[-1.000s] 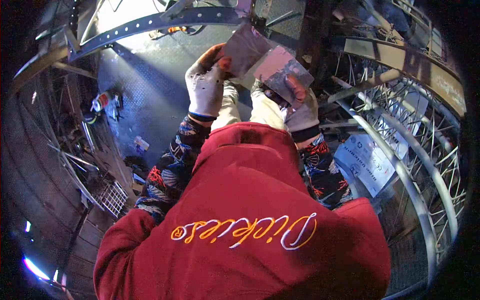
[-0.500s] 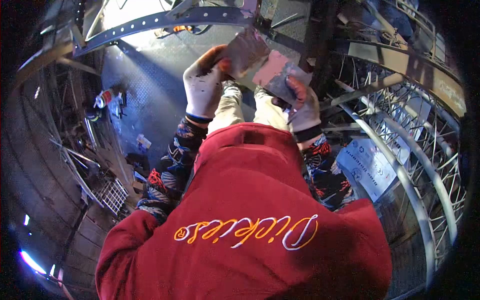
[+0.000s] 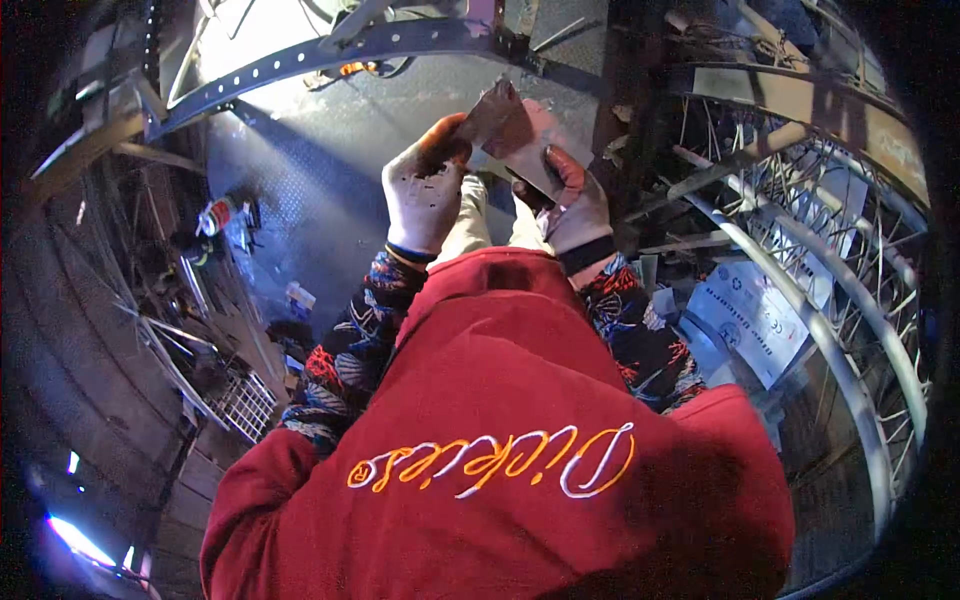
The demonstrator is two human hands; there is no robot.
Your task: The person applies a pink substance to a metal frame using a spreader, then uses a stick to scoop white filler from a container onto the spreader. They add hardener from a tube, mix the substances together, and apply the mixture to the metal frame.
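My left hand (image 3: 428, 190), in a pale work glove with dark-stained fingers, is closed on the edge of a thin flat plate (image 3: 493, 122) smeared brownish pink. My right hand (image 3: 575, 205), gloved alike, grips a second flat plate (image 3: 538, 150) coated with pale pink paste, its thumb lying on the top face. The two plates meet and overlap in front of me, above my shoes and pale trousers (image 3: 470, 222). My fingers under the plates are hidden.
A curved, perforated metal beam (image 3: 330, 50) crosses ahead. White tubular lattice trusses (image 3: 800, 280) stand at right beside a printed sheet (image 3: 750, 315). On the left lie a can (image 3: 215, 217), a wire grid (image 3: 245, 405) and metal scraps. The floor (image 3: 300, 190) is textured plate.
My right hand has moved left and the two plates have come closer together, now overlapping. My left hand has shifted slightly right and down.
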